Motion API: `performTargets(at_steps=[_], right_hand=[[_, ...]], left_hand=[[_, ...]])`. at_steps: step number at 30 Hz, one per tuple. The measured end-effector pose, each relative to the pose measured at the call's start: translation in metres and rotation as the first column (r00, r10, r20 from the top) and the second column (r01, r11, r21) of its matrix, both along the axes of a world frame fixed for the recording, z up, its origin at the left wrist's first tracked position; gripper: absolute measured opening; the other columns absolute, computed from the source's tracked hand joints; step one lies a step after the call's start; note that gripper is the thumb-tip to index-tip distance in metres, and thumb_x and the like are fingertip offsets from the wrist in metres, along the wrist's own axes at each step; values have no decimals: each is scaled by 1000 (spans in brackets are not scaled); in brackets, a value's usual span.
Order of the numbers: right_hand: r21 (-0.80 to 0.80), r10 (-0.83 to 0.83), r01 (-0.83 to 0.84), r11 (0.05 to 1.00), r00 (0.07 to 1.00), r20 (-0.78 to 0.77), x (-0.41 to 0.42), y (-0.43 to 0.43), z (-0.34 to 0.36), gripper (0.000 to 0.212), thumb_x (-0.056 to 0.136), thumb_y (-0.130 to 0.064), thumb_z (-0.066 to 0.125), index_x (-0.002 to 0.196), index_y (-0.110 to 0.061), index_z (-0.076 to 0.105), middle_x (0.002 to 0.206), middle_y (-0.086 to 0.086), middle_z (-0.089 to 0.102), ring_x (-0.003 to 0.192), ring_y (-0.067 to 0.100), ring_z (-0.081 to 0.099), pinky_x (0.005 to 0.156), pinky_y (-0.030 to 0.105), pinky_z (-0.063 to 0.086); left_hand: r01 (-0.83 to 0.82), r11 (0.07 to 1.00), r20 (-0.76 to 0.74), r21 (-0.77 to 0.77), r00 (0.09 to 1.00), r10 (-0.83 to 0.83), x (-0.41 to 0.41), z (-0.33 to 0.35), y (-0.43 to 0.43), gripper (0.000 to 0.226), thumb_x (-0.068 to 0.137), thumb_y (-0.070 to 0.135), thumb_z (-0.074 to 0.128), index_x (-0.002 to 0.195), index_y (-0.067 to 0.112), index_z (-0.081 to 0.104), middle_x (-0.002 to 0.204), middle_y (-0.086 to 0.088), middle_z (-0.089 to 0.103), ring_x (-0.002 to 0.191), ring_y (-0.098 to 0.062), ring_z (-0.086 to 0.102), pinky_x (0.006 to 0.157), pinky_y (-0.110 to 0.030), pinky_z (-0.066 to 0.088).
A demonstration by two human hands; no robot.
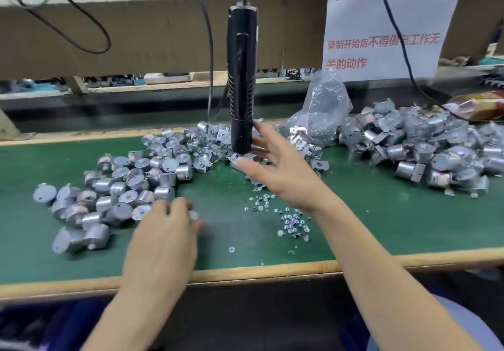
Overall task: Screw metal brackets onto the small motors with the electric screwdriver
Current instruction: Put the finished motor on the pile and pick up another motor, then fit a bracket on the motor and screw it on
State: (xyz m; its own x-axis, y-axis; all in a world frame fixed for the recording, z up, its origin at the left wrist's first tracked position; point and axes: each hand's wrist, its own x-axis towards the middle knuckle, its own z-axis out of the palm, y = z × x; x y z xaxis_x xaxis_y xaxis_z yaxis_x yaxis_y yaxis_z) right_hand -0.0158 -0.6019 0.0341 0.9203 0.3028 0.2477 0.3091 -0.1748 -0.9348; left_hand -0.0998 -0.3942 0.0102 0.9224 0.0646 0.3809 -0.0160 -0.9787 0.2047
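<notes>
Bright, even light falls from above on the green mat (368, 214), giving only soft shadows. The left hand (166, 230) is smeared by motion blur, the right hand (278, 170) a little less. The table edge (245, 272) bows with wide-angle distortion, and the far background is soft.

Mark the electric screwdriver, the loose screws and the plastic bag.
electric screwdriver (242, 78): head view, middle of its black body.
loose screws (293, 221): head view, centre of the scatter on the green mat.
plastic bag (324, 105): head view, its clear wall.
</notes>
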Motion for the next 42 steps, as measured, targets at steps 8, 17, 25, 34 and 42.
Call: performTargets(at_steps=[8,17,25,34,42], right_hand=[[137,-35,33,990,999,15,15,18,11,59,94,-31,74,145,-30,43,127,2,66,113,7,67,100,31,54],[364,-79,48,930,994,69,3,31,34,51,103,-46,40,114,0,57,86,15,64,69,23,65,68,37,57],[513,105,-52,857,992,-75,10,31,15,80,88,-83,11,71,-15,50,54,2,42,44,20,37,47,29,36],[472,102,-61,880,993,-63,8,41,-1,83,45,-105,44,59,-24,52,49,-2,43,40,17,40,48,25,40],[442,63,-45,896,998,-28,8,45,-5,74,53,-102,39,61,-31,57,52,-3,49,45,17,45,53,26,44]], left_hand=[[319,890,34,-327,945,-326,10,-28,-13,37,85,26,76,120,23,67,101,6,52,80,-9,54,80,-24,44],[341,850,102,-402,939,-328,15,-28,-6,31,74,24,84,95,34,64,84,23,61,77,-1,57,72,-15,42],[137,893,81,-428,990,-113,16,-34,-10,47,64,48,87,76,28,46,65,14,51,66,-2,51,58,-26,38],[220,882,52,-416,975,-218,14,-35,-10,33,70,23,70,101,25,56,94,14,61,81,-9,55,79,-36,50],[200,888,98,-413,980,-175,15,-39,-12,22,75,22,74,90,26,58,83,14,59,74,-6,52,72,-29,45]])
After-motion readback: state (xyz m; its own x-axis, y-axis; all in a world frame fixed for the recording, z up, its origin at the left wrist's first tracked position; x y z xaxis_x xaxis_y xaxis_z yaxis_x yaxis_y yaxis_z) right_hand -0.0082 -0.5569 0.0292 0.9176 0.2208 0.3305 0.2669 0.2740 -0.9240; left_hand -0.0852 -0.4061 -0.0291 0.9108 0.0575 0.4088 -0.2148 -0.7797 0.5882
